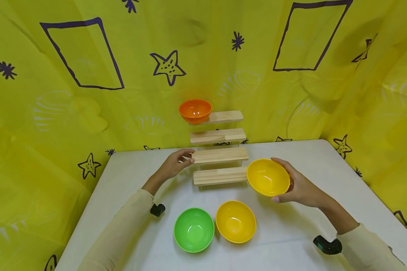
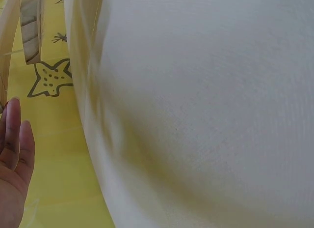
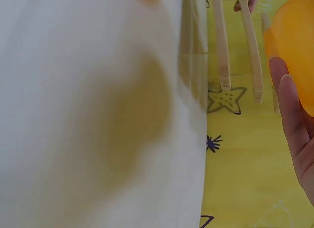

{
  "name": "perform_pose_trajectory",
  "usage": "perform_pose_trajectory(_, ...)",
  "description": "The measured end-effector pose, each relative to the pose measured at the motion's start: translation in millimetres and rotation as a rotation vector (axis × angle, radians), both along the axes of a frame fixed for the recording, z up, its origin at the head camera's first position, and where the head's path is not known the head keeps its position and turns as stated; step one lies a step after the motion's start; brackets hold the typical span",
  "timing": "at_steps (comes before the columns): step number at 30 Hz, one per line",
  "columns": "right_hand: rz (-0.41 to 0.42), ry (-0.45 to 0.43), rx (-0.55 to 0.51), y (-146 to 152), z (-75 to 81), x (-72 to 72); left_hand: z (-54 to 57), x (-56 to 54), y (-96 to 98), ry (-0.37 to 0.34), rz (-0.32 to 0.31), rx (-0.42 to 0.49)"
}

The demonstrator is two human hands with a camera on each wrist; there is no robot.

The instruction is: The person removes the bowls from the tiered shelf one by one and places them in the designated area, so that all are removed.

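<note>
My right hand [image 1: 306, 190] grips a yellow bowl [image 1: 268, 177] by its right side, thumb below and fingers behind the rim. The bowl is held above the table, tilted with its inside towards the head camera, beside the right end of the lowest step. In the right wrist view the same bowl [image 3: 297, 46] looks orange-yellow. A wooden step stand [image 1: 220, 155] with several planks stands at the back of the table. My left hand [image 1: 174, 164] holds the left end of its second plank from the bottom, between thumb and fingers. An orange bowl [image 1: 195, 111] sits at the left of the top plank.
A green bowl [image 1: 194, 230] and another yellow bowl [image 1: 236, 222] stand side by side on the white-covered table [image 1: 285, 241], in front of the stand. Behind it hangs a yellow curtain [image 1: 207, 56] with dark drawings, which also runs along both sides.
</note>
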State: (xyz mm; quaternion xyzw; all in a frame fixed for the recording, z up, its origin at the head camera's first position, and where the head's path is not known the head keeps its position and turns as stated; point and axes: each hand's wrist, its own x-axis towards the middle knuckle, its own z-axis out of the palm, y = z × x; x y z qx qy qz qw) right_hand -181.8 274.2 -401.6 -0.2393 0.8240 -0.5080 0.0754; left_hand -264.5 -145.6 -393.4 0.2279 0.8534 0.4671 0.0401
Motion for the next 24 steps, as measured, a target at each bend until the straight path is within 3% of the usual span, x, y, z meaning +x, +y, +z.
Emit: perform_pose_trajectory(24,-0.034,-0.059,0.060,6.4,-14.0,11.4,-0.1,-0.2,0.5,0.001,0.002,0.000)
